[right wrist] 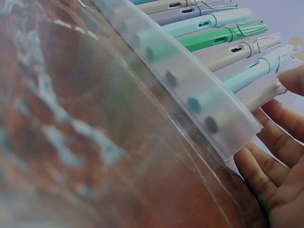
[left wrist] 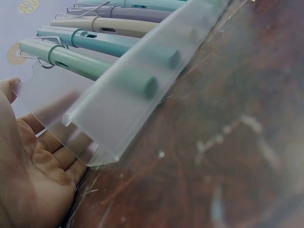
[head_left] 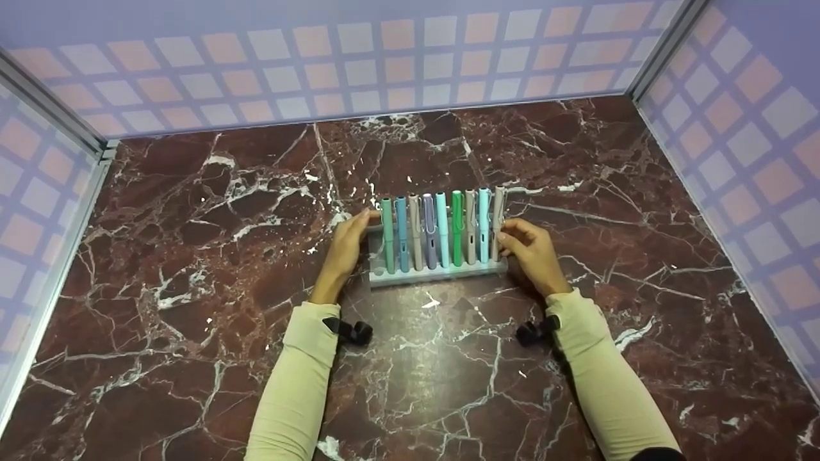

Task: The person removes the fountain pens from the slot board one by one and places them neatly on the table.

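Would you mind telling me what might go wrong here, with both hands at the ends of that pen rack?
1. The pens stand upright in the frosted rack; if it tilts, they may tip or slide out.
2. The left hand and right hand touch only the rack's ends, so uneven pressure could twist it on the smooth marble table.

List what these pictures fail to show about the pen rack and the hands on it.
- Pen rack: its back, hidden by the pens in the head view.
- Left hand: fingertips blurred behind the frosted plastic, left wrist view.
- Right hand: cut off by the frame edge, right wrist view.
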